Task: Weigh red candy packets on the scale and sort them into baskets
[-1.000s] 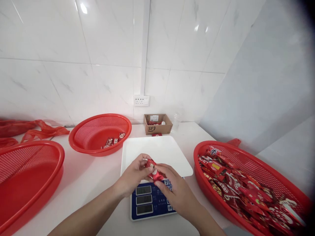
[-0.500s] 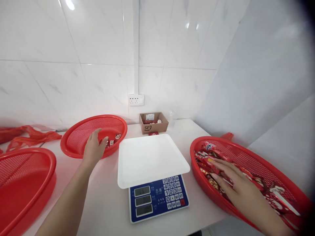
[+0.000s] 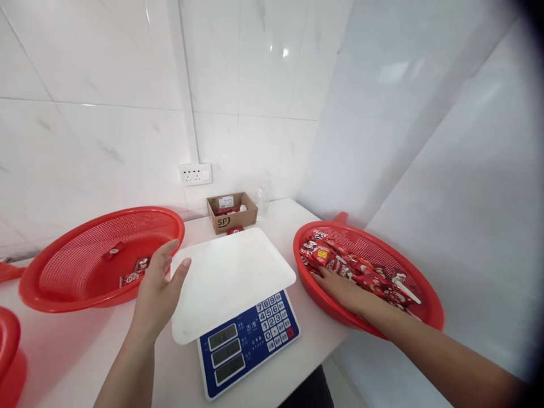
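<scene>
My left hand (image 3: 159, 292) hovers at the left edge of the scale's white pan (image 3: 233, 277), thumb and fingers apart, with nothing in it. My right hand (image 3: 342, 289) reaches into the right red basket (image 3: 429, 294), against the near side of a heap of red snack packets (image 3: 361, 269). Its fingertips are buried among the packets, so any grip is hidden. Below the pan, the scale's blue keypad panel (image 3: 250, 343) faces me. In the left red basket (image 3: 100, 221) lie several small packets (image 3: 132, 277).
Behind the pan stands an open cardboard box (image 3: 232, 215) holding red packets, beside a clear plastic container (image 3: 262, 195). Another red basket (image 3: 8, 334) is cut off at the left. A wall socket (image 3: 195, 174) and tiled walls border the white table (image 3: 280, 209).
My view has turned right. My left hand has come out of the left basket to the pan's edge. My right hand has gone from above the packets down into them.
</scene>
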`<state>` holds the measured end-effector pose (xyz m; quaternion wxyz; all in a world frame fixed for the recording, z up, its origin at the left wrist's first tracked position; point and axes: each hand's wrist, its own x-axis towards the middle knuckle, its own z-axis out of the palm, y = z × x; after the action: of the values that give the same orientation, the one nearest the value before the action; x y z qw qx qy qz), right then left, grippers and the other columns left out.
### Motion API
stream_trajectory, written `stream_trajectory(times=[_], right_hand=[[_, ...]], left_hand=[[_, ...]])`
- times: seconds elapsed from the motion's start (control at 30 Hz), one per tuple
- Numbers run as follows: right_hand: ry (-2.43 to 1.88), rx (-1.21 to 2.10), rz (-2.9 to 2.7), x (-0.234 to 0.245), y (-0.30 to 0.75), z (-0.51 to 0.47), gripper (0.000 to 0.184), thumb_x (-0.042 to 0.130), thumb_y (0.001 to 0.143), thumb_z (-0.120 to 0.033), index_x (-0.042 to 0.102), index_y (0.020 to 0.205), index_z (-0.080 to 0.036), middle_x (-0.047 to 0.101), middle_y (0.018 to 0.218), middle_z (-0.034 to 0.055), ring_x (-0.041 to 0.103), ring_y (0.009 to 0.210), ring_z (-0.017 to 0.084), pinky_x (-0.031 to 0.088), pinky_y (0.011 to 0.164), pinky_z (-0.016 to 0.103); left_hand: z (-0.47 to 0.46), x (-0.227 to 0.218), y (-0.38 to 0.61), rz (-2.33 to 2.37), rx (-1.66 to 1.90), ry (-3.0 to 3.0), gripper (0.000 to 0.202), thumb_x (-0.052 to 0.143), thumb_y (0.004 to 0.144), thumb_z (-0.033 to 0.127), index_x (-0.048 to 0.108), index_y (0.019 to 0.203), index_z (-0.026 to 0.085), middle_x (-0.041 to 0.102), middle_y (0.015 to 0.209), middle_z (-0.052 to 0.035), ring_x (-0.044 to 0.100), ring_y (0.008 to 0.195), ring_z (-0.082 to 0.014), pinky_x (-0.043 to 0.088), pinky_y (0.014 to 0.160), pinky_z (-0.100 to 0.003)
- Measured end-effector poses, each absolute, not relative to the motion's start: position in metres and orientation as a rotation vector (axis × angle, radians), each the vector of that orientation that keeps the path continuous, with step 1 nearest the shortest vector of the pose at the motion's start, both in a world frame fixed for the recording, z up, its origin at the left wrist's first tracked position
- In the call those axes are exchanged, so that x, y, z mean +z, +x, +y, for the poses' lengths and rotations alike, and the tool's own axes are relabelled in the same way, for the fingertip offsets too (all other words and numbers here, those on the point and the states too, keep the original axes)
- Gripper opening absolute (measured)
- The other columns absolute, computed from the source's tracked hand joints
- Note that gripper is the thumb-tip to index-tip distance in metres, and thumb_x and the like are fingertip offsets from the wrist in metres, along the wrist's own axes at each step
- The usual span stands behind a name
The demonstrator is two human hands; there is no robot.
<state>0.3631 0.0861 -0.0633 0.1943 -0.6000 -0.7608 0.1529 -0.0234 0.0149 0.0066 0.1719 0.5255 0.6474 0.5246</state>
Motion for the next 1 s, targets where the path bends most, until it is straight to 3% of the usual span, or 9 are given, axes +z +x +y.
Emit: stream_trajectory(times=[0.13, 0.3, 0.47, 0.63, 0.83, 1.0], right_hand=[[-1.688, 0.545, -2.253, -0.055, 0.355, 0.085, 0.029, 0.048, 0.082, -0.029, 0.065, 0.105, -0.025, 0.067, 0.111, 0.0077, 0.063, 0.096, 0.027, 0.047, 0.082, 0.041], [-1.684, 0.520, -2.349, -0.033, 0.351, 0.085, 0.033, 0.054, 0.068, -0.014, 0.064, 0.098, -0.022, 0.065, 0.106, 0.0065, 0.060, 0.096, 0.025, 0.044, 0.085, 0.038], [-1.749, 0.418, -1.933, -0.010, 0.354, 0.087, 0.030, 0.056, 0.071, -0.025, 0.057, 0.101, -0.022, 0.062, 0.112, 0.0065, 0.058, 0.103, 0.027, 0.043, 0.089, 0.041], [-1.626, 0.468, -1.570, 0.009, 0.326, 0.087, 0.035, 0.061, 0.070, -0.036, 0.055, 0.102, -0.024, 0.064, 0.104, 0.0042, 0.061, 0.093, 0.025, 0.046, 0.084, 0.041], [-1.212, 0.838, -1.717, -0.004, 0.234, 0.089, 0.036, 0.063, 0.070, -0.032, 0.053, 0.103, -0.022, 0.063, 0.099, 0.0018, 0.061, 0.086, 0.019, 0.050, 0.078, 0.035], [-0.959, 0.973, -1.958, -0.014, 0.171, 0.082, 0.037, 0.060, 0.075, -0.025, 0.053, 0.111, -0.024, 0.061, 0.110, 0.0015, 0.060, 0.097, 0.018, 0.048, 0.087, 0.035]], left_hand=[[0.011, 0.005, -0.026, 1.894, 1.377, 1.500, 0.048, 0.052, 0.083, 0.047, 0.046, 0.124, 0.024, 0.047, 0.135, -0.0096, 0.045, 0.123, -0.0300, 0.039, 0.100, -0.048], [0.008, 0.006, -0.031, 1.888, 1.334, 1.512, 0.049, 0.051, 0.082, 0.050, 0.046, 0.125, 0.026, 0.048, 0.135, -0.0081, 0.046, 0.123, -0.0300, 0.040, 0.098, -0.048], [0.010, 0.004, -0.030, 1.842, 1.338, 1.451, 0.047, 0.052, 0.081, 0.049, 0.048, 0.123, 0.027, 0.047, 0.136, -0.0077, 0.047, 0.121, -0.0303, 0.041, 0.096, -0.048], [0.011, -0.003, -0.018, 1.709, 1.300, 1.500, 0.045, 0.051, 0.081, 0.049, 0.048, 0.121, 0.027, 0.047, 0.135, -0.0071, 0.049, 0.119, -0.0299, 0.044, 0.093, -0.045], [0.004, -0.009, 0.003, 1.570, 1.147, 1.795, 0.039, 0.049, 0.085, 0.039, 0.048, 0.122, 0.027, 0.050, 0.132, -0.0071, 0.044, 0.125, -0.0264, 0.037, 0.101, -0.043], [0.009, -0.020, -0.001, 1.629, 0.964, 1.936, 0.049, 0.048, 0.086, 0.034, 0.038, 0.133, 0.024, 0.039, 0.142, -0.0096, 0.030, 0.134, -0.0250, 0.028, 0.108, -0.045]])
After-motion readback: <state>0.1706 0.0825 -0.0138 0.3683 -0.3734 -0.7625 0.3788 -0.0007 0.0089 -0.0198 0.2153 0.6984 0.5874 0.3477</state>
